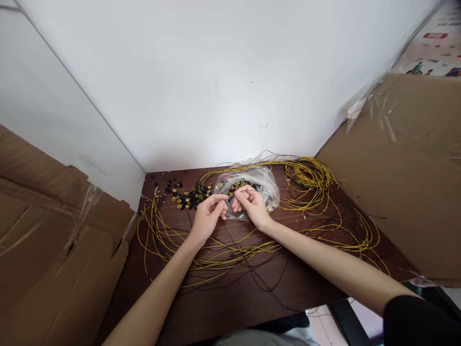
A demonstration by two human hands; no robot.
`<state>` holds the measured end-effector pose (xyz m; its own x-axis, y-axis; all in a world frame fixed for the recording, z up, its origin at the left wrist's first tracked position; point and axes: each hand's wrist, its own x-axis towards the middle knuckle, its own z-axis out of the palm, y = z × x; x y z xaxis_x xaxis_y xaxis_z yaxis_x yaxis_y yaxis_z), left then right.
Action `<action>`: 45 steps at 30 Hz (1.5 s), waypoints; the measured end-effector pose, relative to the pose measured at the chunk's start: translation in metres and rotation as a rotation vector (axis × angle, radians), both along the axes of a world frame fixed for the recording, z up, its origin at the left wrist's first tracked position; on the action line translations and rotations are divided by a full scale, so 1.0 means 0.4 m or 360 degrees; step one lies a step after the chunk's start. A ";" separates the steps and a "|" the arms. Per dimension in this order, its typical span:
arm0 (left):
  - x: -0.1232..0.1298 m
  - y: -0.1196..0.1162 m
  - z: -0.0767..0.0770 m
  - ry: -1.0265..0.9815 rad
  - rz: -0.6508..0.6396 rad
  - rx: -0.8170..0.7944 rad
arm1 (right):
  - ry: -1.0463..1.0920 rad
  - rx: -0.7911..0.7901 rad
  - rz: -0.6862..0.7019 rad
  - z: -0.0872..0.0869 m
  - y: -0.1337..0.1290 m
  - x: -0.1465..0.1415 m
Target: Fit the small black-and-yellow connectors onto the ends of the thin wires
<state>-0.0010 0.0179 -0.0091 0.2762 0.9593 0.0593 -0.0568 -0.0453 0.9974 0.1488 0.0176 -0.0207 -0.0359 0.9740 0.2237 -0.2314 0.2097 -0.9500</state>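
Two bare forearms (158,288): reaching in from the near side, a black sleeve (418,322) on the right.
Tabletop (223,307): dark brown, running back to the wall.
Loose black wires (266,291): looped thinly between the forearms; could snag on a wrist and tug the work away with a careless sideways move.
Yellow wires (248,251): strewn in a long bundle, mixed with black, passing beneath both arms; could knot if dragged.
Left hand (209,216): thumb and forefinger nearly together on one end of the small black piece, other fingers loosely curled.
Right hand (254,207): thumb and forefinger pinched at the opposite end, remaining fingers folded in.
Small black piece (231,198): between both sets of fingertips, over the bag; details too small to tell; could slip from so light a pinch and get lost among similar bits.
Plastic bag (264,178): clear, beneath and behind the hands, with parts inside; could spill if knocked.
Black-and-yellow pile (194,196): left of the bag; could scatter if swept by a hand.
Wire coil (309,175): back right, beside the bag.
Wall (230,86): white, behind everything.
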 end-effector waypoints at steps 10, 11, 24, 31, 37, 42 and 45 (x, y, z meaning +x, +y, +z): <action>-0.001 -0.001 0.006 0.0010 0.0016 -0.0015 | -0.0008 -0.0073 -0.0138 0.003 -0.007 -0.001; 0.000 -0.001 0.006 0.0032 0.0016 -0.0003 | -0.0006 -0.0074 -0.0139 0.005 -0.008 -0.001; 0.002 -0.001 0.002 0.0044 0.0038 -0.0025 | 0.0103 -0.0076 0.0106 0.006 0.000 0.004; 0.004 -0.005 0.018 -0.0029 0.0008 -0.0111 | 0.0191 -0.0221 0.0377 0.021 0.009 0.032; 0.001 -0.001 0.018 -0.0129 -0.0010 -0.0171 | 0.0320 -0.0501 0.0705 0.037 0.011 0.066; 0.001 -0.003 0.024 -0.0027 0.0011 -0.0145 | 0.0427 -0.0502 0.0615 0.031 0.015 0.065; 0.003 -0.006 0.028 0.0005 -0.0012 -0.0135 | 0.0459 -0.0495 0.0607 0.026 0.018 0.063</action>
